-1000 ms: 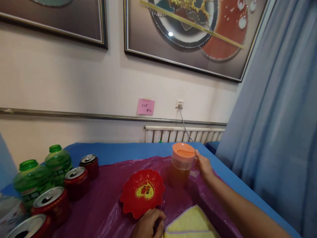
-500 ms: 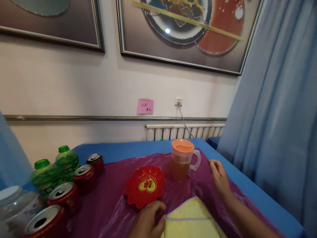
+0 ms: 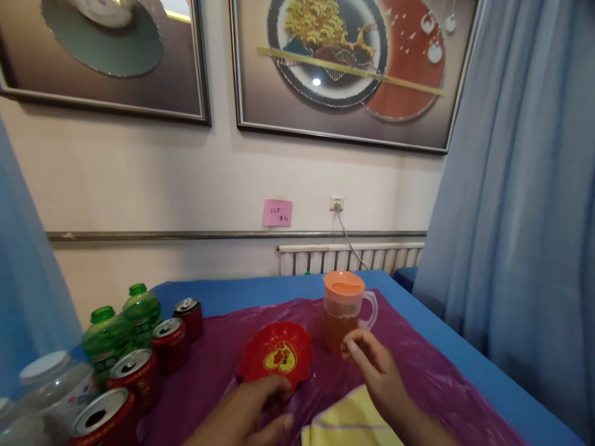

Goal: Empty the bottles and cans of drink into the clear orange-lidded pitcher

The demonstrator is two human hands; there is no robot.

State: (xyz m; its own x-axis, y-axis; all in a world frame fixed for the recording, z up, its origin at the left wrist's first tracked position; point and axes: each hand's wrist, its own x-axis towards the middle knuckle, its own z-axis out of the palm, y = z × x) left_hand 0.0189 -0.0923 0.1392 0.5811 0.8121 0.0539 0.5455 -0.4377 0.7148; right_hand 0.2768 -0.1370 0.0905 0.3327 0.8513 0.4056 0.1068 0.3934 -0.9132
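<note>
A red scalloped plate (image 3: pixel 279 354) with a yellow printed design lies on the purple plastic sheet (image 3: pixel 209 365). My left hand (image 3: pixel 253 406) is over its near edge, thumb and fingers apart, with nothing held. Behind and right of the plate stands a clear pitcher (image 3: pixel 343 313) with an orange lid and amber liquid. In front of the pitcher is my right hand (image 3: pixel 372 362), its fingers curled with the fingertips together; whatever may be between them is too small to tell. Below it lies a folded yellow cloth (image 3: pixel 351 421), partly hidden by my right forearm.
Several red cans (image 3: pixel 170 344), green-capped bottles (image 3: pixel 142 313) and a white-lidded jar (image 3: pixel 58 387) stand at the left of the blue-covered table (image 3: pixel 242 291). A blue curtain (image 3: pixel 520 217) hangs at the right. Behind is a wall with a radiator (image 3: pixel 353 257).
My right hand has moved left, from beside the pitcher to in front of it. My left hand has shifted left, away from the cloth. The view has tilted up slightly.
</note>
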